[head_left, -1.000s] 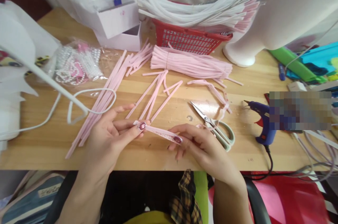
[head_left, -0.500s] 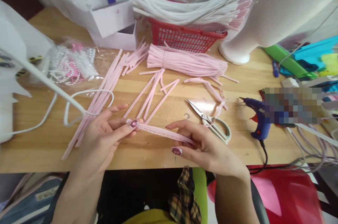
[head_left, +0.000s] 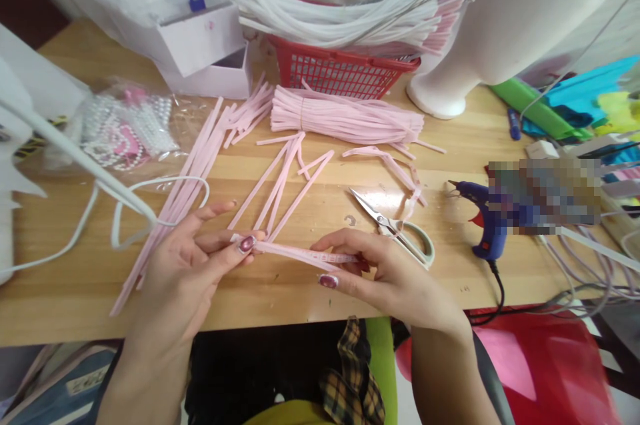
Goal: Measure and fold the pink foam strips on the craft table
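Observation:
My left hand (head_left: pixel 195 265) pinches one end of a pink pipe cleaner (head_left: pixel 295 255) together with the end of a pink tape measure (head_left: pixel 333 257). The two strips run side by side toward the right, just above the table's front part. My right hand (head_left: pixel 373 271) has its fingers curled around their other end, with the thumb on the near side; the far tips are hidden in it. Scissors (head_left: pixel 395 228) lie partly open just beyond my right hand. Loose pink pipe cleaners (head_left: pixel 280 191) lie bent on the table beyond my hands.
A tied bundle of pink pipe cleaners (head_left: pixel 345 117) lies before a red basket (head_left: pixel 340 75) of white stems. Long pink stems (head_left: pixel 185 178) and a bag of pearl beads (head_left: pixel 127 128) lie left, near a white lamp arm (head_left: pixel 80 168). A blue glue gun (head_left: pixel 487 218) stands right.
The view has shifted slightly. My right hand has slid a little toward my left along the strips, and the tape's printed marks now show nearer my right fingers.

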Demonstrator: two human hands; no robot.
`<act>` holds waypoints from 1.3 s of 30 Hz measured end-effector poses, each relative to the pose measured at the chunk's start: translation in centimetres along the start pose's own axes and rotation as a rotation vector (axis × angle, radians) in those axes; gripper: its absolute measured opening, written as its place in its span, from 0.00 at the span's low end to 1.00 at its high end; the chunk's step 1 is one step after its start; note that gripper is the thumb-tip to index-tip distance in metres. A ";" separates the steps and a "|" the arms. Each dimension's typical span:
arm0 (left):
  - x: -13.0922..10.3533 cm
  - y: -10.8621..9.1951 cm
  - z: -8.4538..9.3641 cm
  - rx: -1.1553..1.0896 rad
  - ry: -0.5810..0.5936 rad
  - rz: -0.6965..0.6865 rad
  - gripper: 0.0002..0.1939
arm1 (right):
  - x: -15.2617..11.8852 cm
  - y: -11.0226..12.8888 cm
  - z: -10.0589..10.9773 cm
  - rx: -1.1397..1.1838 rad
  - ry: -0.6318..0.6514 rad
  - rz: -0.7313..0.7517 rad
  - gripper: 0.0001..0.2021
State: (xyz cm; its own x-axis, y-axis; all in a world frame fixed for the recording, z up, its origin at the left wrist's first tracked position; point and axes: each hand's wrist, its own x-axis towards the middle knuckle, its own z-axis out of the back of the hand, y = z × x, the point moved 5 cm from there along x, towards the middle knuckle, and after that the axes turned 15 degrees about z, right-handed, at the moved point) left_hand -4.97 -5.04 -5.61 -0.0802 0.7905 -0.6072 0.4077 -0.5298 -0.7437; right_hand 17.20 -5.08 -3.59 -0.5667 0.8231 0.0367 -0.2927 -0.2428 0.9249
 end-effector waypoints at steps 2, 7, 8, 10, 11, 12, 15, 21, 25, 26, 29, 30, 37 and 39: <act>-0.1 0.0 0.0 0.027 -0.001 -0.006 0.28 | 0.0 -0.1 0.0 -0.034 -0.013 0.010 0.11; -0.4 -0.1 -0.2 0.074 -0.010 -0.024 0.28 | 0.3 0.4 -0.1 -0.002 -0.023 0.097 0.09; -0.4 -0.1 -0.2 0.080 -0.014 -0.022 0.28 | 0.3 0.5 -0.1 0.009 -0.022 0.106 0.10; -0.4 -0.1 -0.2 0.091 -0.022 -0.016 0.29 | 0.3 0.5 -0.1 0.020 -0.015 0.113 0.12; -0.4 -0.1 -0.3 0.092 -0.024 -0.017 0.29 | 0.2 0.4 -0.1 0.021 -0.017 0.114 0.12; -0.4 -0.1 -0.3 0.089 -0.024 -0.019 0.29 | 0.1 0.4 -0.1 0.021 -0.024 0.114 0.14; -0.5 -0.1 -0.5 0.077 -0.036 -0.057 0.29 | -0.1 0.1 0.0 0.013 -0.073 0.101 0.18; -1.0 -0.1 -0.6 0.060 -0.105 -0.175 0.26 | -0.2 -0.5 -0.3 0.094 -0.093 -0.005 0.17; -0.8 -0.2 -0.4 0.047 -0.082 -0.171 0.25 | -0.1 -0.5 -0.5 0.108 -0.077 -0.030 0.19; -0.7 -0.2 -0.3 0.043 -0.075 -0.167 0.26 | -0.1 -0.4 -0.5 0.106 -0.066 -0.024 0.20; -0.5 -0.3 0.0 0.031 -0.065 -0.131 0.28 | 0.0 0.0 -0.6 0.094 -0.034 0.009 0.20; -0.4 -0.3 0.0 0.024 -0.059 -0.112 0.29 | 0.0 0.2 -0.6 0.091 -0.024 0.021 0.20; -0.4 -0.2 -0.1 0.008 -0.025 -0.057 0.30 | 0.0 0.6 -0.8 0.134 0.028 0.067 0.15; -0.4 -0.2 -0.1 0.007 -0.023 -0.058 0.29 | 0.0 0.5 -0.9 0.150 0.031 0.068 0.15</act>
State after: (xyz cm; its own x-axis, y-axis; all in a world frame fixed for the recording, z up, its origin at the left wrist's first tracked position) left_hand -4.89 -5.23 -5.18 -0.1244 0.8130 -0.5689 0.3957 -0.4851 -0.7798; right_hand 16.37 -5.67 -3.42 -0.6053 0.7907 0.0920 -0.1358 -0.2165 0.9668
